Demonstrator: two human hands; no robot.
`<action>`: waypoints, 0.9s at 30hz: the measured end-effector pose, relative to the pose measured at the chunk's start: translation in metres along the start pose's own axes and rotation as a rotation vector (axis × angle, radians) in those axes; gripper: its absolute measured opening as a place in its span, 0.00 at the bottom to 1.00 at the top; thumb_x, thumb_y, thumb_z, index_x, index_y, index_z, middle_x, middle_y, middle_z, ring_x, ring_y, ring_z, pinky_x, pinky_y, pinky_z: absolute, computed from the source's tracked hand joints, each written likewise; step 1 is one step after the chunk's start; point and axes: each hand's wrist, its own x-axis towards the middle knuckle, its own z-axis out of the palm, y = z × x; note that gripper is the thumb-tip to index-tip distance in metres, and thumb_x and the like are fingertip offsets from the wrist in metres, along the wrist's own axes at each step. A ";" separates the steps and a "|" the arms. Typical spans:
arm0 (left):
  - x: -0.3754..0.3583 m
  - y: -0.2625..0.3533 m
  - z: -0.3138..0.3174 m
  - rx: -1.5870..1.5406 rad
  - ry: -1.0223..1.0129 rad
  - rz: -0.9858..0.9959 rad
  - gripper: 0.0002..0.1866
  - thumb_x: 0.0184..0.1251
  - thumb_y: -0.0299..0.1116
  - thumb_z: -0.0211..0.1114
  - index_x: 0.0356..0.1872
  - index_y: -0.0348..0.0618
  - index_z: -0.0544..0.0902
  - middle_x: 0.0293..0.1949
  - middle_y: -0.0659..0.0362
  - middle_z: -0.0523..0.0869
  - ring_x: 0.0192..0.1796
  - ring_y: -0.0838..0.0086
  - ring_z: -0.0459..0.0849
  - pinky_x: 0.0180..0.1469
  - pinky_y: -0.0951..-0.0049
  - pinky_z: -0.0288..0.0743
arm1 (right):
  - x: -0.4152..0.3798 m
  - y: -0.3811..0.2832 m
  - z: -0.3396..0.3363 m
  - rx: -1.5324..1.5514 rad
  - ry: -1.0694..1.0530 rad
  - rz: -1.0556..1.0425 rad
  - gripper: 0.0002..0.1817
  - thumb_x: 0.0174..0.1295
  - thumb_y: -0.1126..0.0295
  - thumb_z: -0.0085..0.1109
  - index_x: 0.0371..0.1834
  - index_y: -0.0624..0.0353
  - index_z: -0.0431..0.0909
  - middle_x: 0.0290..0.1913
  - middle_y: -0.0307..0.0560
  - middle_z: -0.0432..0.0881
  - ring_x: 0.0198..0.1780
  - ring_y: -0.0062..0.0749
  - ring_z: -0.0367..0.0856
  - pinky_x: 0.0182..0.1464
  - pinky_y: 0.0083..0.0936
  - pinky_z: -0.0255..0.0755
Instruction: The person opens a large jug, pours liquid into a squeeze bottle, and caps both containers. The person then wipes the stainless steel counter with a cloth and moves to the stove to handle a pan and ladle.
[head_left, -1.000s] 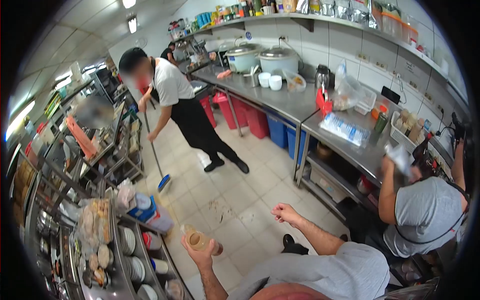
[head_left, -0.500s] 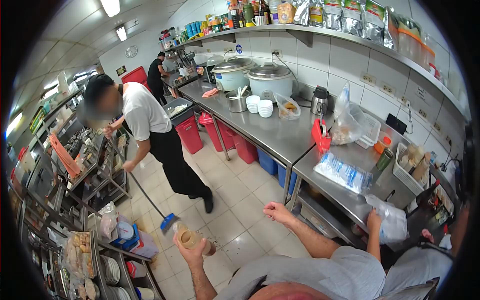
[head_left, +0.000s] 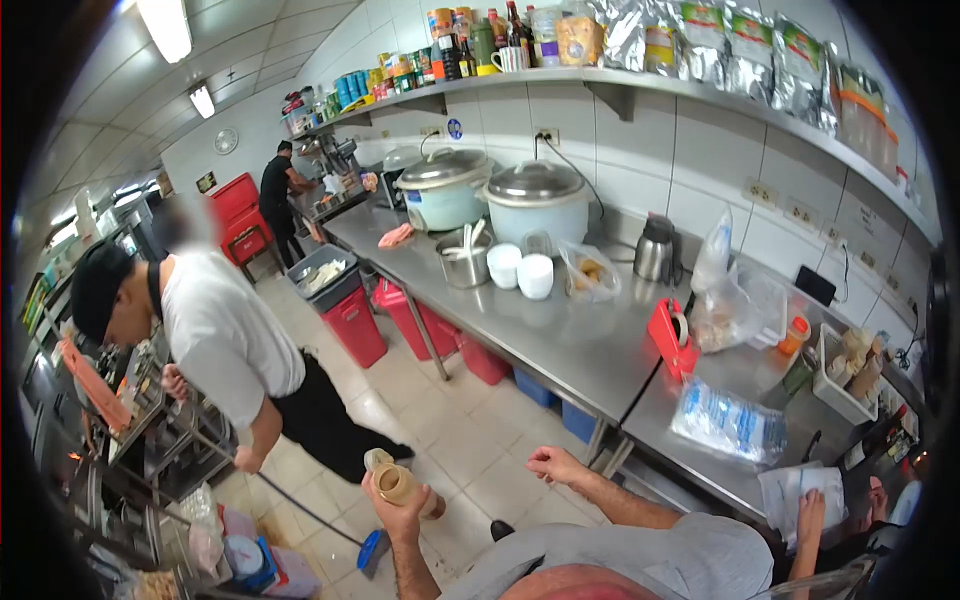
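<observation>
My left hand (head_left: pixel 402 510) is wrapped around an open-mouthed jar (head_left: pixel 400 485) with a light brown content, its mouth facing up toward me. A small pale translucent piece (head_left: pixel 377 459) shows at the jar's far side, by my fingers. Over the floor to the right, my right hand (head_left: pixel 556 465) hangs in the air with fingers curled together and nothing seen in them. The steel counter's front edge lies beyond it. At the right, another person's hand (head_left: pixel 810 510) rests on a clear plastic bag (head_left: pixel 785 492) at the counter edge.
A person in a white shirt (head_left: pixel 225 320) sweeps with a blue broom (head_left: pixel 372 550) close on my left. Another person (head_left: pixel 280 195) stands at the far counter. The steel counter (head_left: pixel 560 345) carries large cookers (head_left: pixel 535 200), white bowls (head_left: pixel 535 277), a red tape dispenser (head_left: pixel 672 340) and packaged bags (head_left: pixel 728 420).
The sweeping person and broom have come closer, the broom head moving right and nearer. My hands keep much the same pose. The other person's hand and plastic bag sit lower in view.
</observation>
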 end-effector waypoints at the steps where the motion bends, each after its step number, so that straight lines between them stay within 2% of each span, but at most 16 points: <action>1: 0.024 -0.005 0.007 -0.028 -0.030 0.013 0.39 0.32 0.30 0.79 0.53 0.40 0.70 0.53 0.59 0.63 0.52 0.71 0.72 0.55 0.68 0.69 | 0.016 -0.017 -0.006 -0.008 0.013 -0.003 0.15 0.60 0.59 0.62 0.43 0.56 0.76 0.34 0.36 0.78 0.34 0.19 0.75 0.34 0.22 0.70; 4: 0.092 -0.019 0.016 0.072 -0.102 0.114 0.36 0.32 0.32 0.79 0.49 0.40 0.73 0.53 0.58 0.64 0.55 0.67 0.69 0.57 0.66 0.67 | 0.069 -0.050 -0.008 -0.014 0.031 0.000 0.14 0.60 0.60 0.62 0.42 0.56 0.76 0.33 0.35 0.78 0.34 0.19 0.75 0.34 0.21 0.70; 5: 0.110 -0.022 0.022 -0.039 -0.083 0.024 0.34 0.31 0.34 0.80 0.46 0.41 0.75 0.52 0.55 0.66 0.59 0.63 0.65 0.59 0.63 0.64 | 0.093 -0.057 -0.010 -0.029 0.058 -0.062 0.14 0.59 0.60 0.62 0.42 0.56 0.76 0.33 0.35 0.78 0.33 0.19 0.74 0.32 0.20 0.69; 6: 0.127 -0.031 0.022 -0.040 -0.077 0.006 0.34 0.31 0.34 0.80 0.46 0.41 0.75 0.52 0.55 0.66 0.59 0.63 0.65 0.59 0.63 0.64 | 0.109 -0.067 -0.009 -0.044 0.082 -0.118 0.14 0.58 0.61 0.62 0.42 0.56 0.76 0.32 0.36 0.78 0.32 0.19 0.74 0.29 0.19 0.68; 7: 0.147 -0.041 0.020 0.087 -0.118 0.094 0.39 0.33 0.31 0.79 0.52 0.41 0.69 0.48 0.57 0.71 0.53 0.67 0.72 0.56 0.65 0.69 | 0.122 -0.079 -0.005 -0.004 0.099 -0.132 0.15 0.59 0.61 0.62 0.43 0.57 0.75 0.32 0.36 0.77 0.31 0.18 0.74 0.29 0.18 0.68; 10: 0.196 -0.056 0.025 0.189 -0.143 0.198 0.46 0.35 0.28 0.79 0.59 0.41 0.61 0.44 0.58 0.77 0.47 0.71 0.79 0.53 0.67 0.74 | 0.166 -0.097 0.007 -0.013 0.084 -0.116 0.15 0.58 0.61 0.62 0.44 0.58 0.75 0.33 0.37 0.77 0.31 0.18 0.74 0.28 0.18 0.68; 11: 0.203 -0.059 0.025 0.124 -0.116 0.101 0.40 0.32 0.32 0.80 0.52 0.41 0.68 0.48 0.56 0.72 0.54 0.66 0.71 0.56 0.64 0.68 | 0.179 -0.094 0.013 -0.009 0.072 -0.105 0.15 0.58 0.61 0.62 0.44 0.58 0.75 0.33 0.37 0.77 0.31 0.18 0.74 0.28 0.18 0.68; 14: 0.236 -0.078 0.027 0.085 -0.062 0.015 0.34 0.30 0.35 0.80 0.46 0.41 0.75 0.52 0.54 0.67 0.58 0.63 0.66 0.59 0.63 0.65 | 0.231 -0.095 0.019 -0.030 -0.015 0.000 0.16 0.59 0.61 0.63 0.46 0.57 0.74 0.34 0.36 0.78 0.34 0.20 0.76 0.32 0.20 0.71; 18: 0.292 -0.110 0.030 0.080 0.011 0.003 0.35 0.31 0.34 0.80 0.46 0.39 0.74 0.54 0.54 0.65 0.55 0.66 0.70 0.56 0.66 0.68 | 0.312 -0.122 0.017 -0.028 -0.084 0.035 0.17 0.59 0.62 0.64 0.46 0.58 0.74 0.35 0.38 0.78 0.34 0.21 0.76 0.32 0.20 0.71; 21: 0.339 -0.120 0.028 0.107 0.048 -0.011 0.34 0.32 0.34 0.80 0.45 0.39 0.75 0.54 0.54 0.65 0.56 0.65 0.70 0.56 0.65 0.68 | 0.376 -0.161 0.017 -0.042 -0.127 -0.047 0.17 0.58 0.61 0.64 0.46 0.58 0.74 0.34 0.38 0.77 0.35 0.21 0.75 0.34 0.21 0.70; 24: 0.392 -0.108 0.032 0.022 0.124 0.007 0.41 0.35 0.28 0.79 0.56 0.38 0.67 0.55 0.54 0.64 0.51 0.66 0.77 0.56 0.65 0.72 | 0.441 -0.219 0.029 -0.099 -0.179 -0.095 0.18 0.59 0.61 0.64 0.46 0.59 0.73 0.35 0.38 0.76 0.35 0.20 0.74 0.35 0.21 0.70; 25: 0.410 -0.111 0.030 0.067 0.134 0.065 0.46 0.36 0.25 0.78 0.60 0.38 0.61 0.53 0.54 0.67 0.50 0.66 0.79 0.54 0.65 0.74 | 0.467 -0.235 0.034 -0.099 -0.183 -0.101 0.18 0.59 0.61 0.64 0.46 0.59 0.73 0.35 0.38 0.76 0.35 0.20 0.74 0.35 0.21 0.70; 27: 0.440 -0.123 0.030 0.041 0.191 0.060 0.45 0.36 0.24 0.78 0.60 0.37 0.62 0.53 0.55 0.67 0.52 0.64 0.78 0.54 0.63 0.74 | 0.511 -0.258 0.050 -0.103 -0.310 -0.381 0.17 0.58 0.62 0.64 0.44 0.61 0.74 0.33 0.37 0.76 0.34 0.21 0.74 0.36 0.20 0.71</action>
